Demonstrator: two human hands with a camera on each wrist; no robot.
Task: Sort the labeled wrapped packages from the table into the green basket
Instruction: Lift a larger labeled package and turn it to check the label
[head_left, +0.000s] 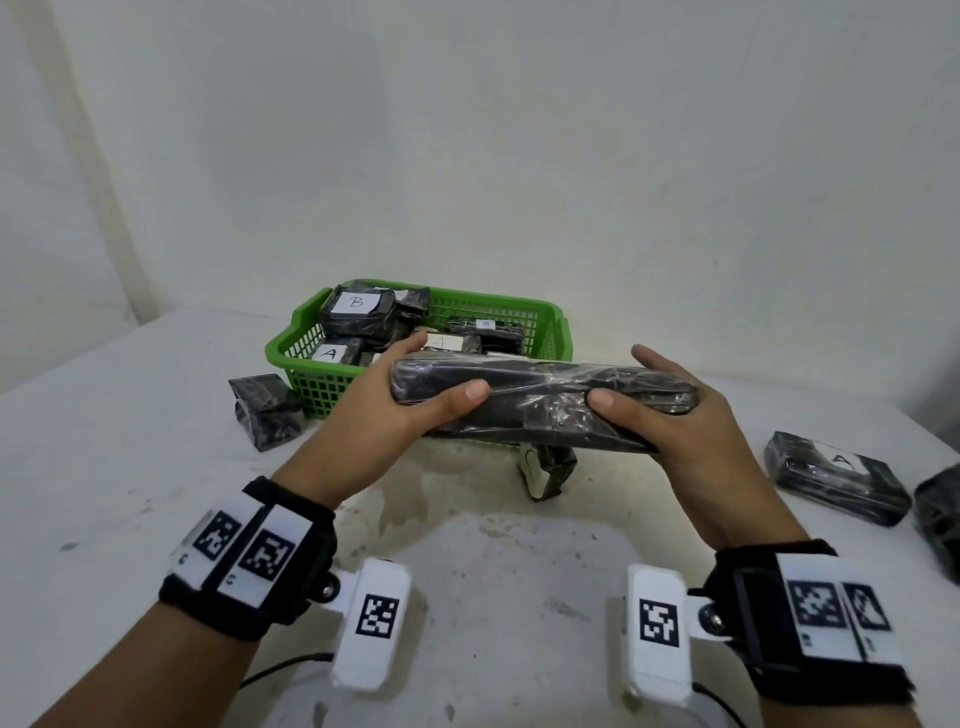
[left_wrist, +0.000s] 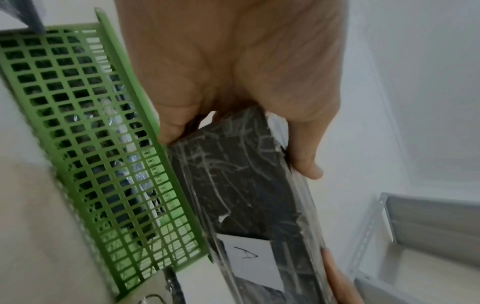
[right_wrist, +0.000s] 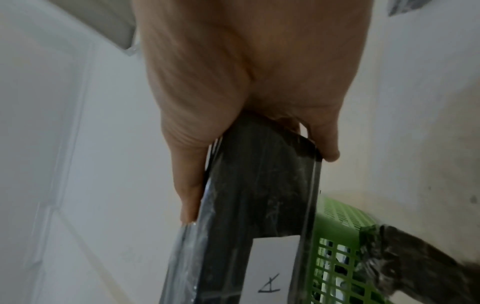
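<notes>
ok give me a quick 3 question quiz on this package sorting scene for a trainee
1. True or false: the long black package is held by both hands.
2. Which letter is on its white label? A) A B) B C) C
3. Fill in: the package hovers in front of the green ____.

Key: 1 true, the left hand and right hand each grip one end. 2 A. 3 basket.

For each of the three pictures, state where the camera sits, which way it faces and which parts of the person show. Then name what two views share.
Head: on the head, facing forward and down at the table; left hand, right hand, both forearms.
Left wrist: along the left palm toward the green basket.
Right wrist: along the right palm.
Shared: both wrist views show the long package with its A label.
</notes>
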